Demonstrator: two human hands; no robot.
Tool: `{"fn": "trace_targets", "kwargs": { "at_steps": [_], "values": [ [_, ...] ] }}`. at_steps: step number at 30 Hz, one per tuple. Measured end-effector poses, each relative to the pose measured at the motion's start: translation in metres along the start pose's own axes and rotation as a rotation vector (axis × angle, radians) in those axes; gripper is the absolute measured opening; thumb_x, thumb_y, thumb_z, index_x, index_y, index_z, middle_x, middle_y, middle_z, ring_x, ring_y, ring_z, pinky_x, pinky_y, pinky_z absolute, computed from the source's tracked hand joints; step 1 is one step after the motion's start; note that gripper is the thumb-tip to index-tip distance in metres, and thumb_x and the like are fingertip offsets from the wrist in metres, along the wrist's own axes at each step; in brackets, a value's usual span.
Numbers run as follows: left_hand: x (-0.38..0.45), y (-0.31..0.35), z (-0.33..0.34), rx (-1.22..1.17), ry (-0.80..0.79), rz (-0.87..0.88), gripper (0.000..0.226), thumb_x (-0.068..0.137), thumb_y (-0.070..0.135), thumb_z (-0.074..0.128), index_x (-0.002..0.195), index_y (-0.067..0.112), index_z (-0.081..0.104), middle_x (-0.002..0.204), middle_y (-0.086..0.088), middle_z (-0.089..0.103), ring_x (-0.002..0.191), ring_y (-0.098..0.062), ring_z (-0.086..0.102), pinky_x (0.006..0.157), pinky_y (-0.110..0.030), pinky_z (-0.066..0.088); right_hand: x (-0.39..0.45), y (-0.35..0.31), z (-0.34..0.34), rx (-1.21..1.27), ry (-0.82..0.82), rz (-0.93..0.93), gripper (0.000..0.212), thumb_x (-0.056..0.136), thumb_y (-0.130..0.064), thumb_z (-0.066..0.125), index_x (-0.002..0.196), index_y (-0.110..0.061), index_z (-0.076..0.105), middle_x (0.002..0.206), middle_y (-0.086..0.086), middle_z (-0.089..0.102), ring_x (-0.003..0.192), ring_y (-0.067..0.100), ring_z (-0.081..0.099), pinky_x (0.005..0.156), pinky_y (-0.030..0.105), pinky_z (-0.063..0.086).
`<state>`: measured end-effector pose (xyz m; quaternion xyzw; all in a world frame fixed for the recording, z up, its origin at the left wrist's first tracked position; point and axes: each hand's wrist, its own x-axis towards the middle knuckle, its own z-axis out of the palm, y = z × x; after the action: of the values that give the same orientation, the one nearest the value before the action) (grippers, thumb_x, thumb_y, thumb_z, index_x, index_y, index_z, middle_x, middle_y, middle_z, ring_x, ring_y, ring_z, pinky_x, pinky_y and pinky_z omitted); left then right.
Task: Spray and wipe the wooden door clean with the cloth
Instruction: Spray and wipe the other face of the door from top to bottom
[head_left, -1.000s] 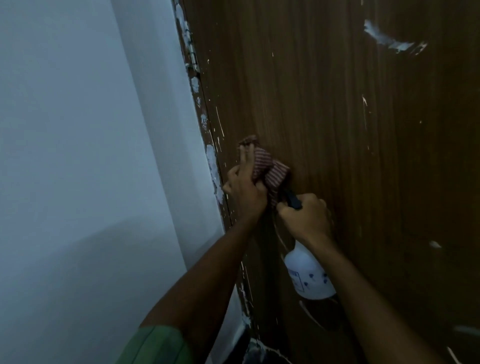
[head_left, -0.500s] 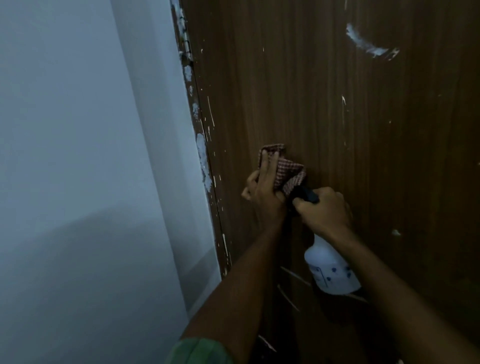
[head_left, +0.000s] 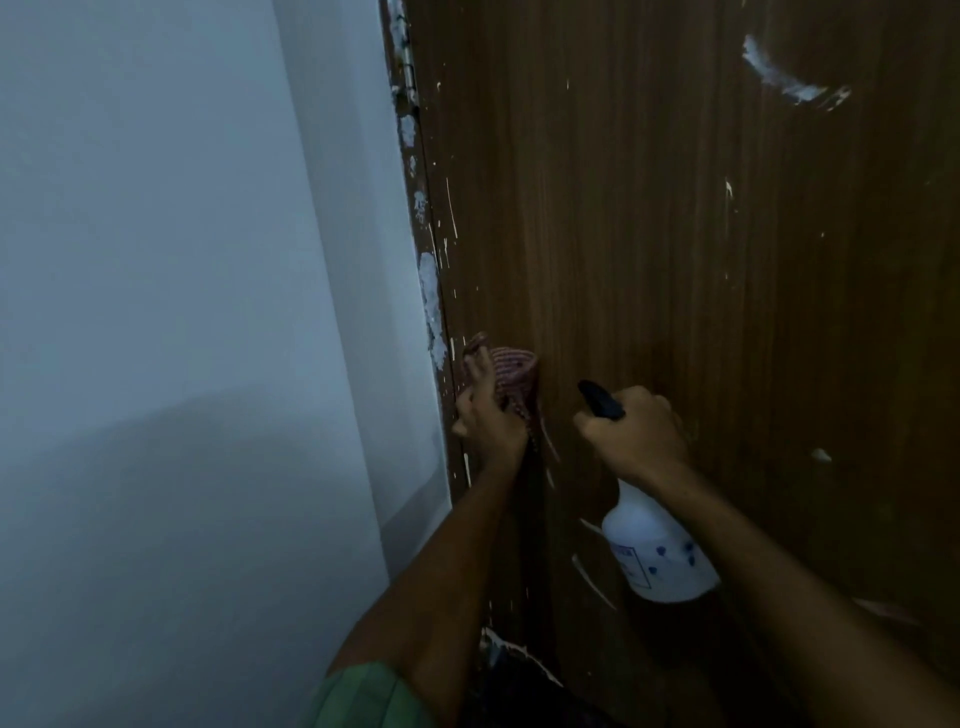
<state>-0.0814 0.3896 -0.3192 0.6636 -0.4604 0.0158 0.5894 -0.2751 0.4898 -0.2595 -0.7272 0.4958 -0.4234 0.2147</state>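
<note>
— Head view first: where is the cloth (head_left: 511, 375) sitting?

— It is lying bunched against the wooden door (head_left: 649, 260), near the door's left edge and low on the visible panel. It is a red-and-white checked piece, and a loose end is hanging down below it.

— Who is holding it?

— The left hand (head_left: 488, 423) is pressing it to the door, thumb and fingers (head_left: 480, 376) curling around the bunched fabric and grasping it.

— And the other hand?

— The right hand (head_left: 636, 434) is hovering to the right of the cloth, apart from it, fingers clenched around the neck of a spray bottle (head_left: 657, 551). The black nozzle (head_left: 600, 397) is pointing up and left toward the cloth, and the white body is hanging below the wrist, close in front of the door.

— What else is showing on the door?

— White paint smears (head_left: 779, 78) are streaking it at the upper right, and white flecks are running along the door's left edge. Left of the door, a pale wall (head_left: 156, 312) is filling the view. A green sleeve (head_left: 363, 696) is showing at the bottom, below the cloth.
</note>
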Motion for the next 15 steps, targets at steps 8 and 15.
{"fn": "trace_targets", "kwargs": {
  "at_steps": [8,15],
  "values": [
    [-0.042,-0.067,0.004,0.055,-0.193,-0.449,0.056,0.107,0.033,0.052,0.159,0.019,0.038,0.152,-0.019,0.049,0.139,-0.042,0.045,0.118,-0.055,0.03,0.001,0.014,0.008,-0.085,0.006,0.052,0.025,0.095,-0.037,0.068,0.079,-0.02,0.061,0.072,0.001,0.063,0.062,0.016,0.06,0.057,0.026,0.042],
    [-0.045,-0.064,0.01,-0.308,-0.146,-0.543,0.057,0.108,0.019,0.055,0.158,0.005,0.033,0.16,-0.019,0.039,0.146,-0.037,0.038,0.119,-0.044,0.032,-0.006,0.026,0.014,-0.173,-0.049,0.063,0.029,0.094,-0.036,0.069,0.072,-0.025,0.054,0.067,-0.004,0.056,0.057,0.01,0.053,0.054,0.024,0.036]
  ]
}}
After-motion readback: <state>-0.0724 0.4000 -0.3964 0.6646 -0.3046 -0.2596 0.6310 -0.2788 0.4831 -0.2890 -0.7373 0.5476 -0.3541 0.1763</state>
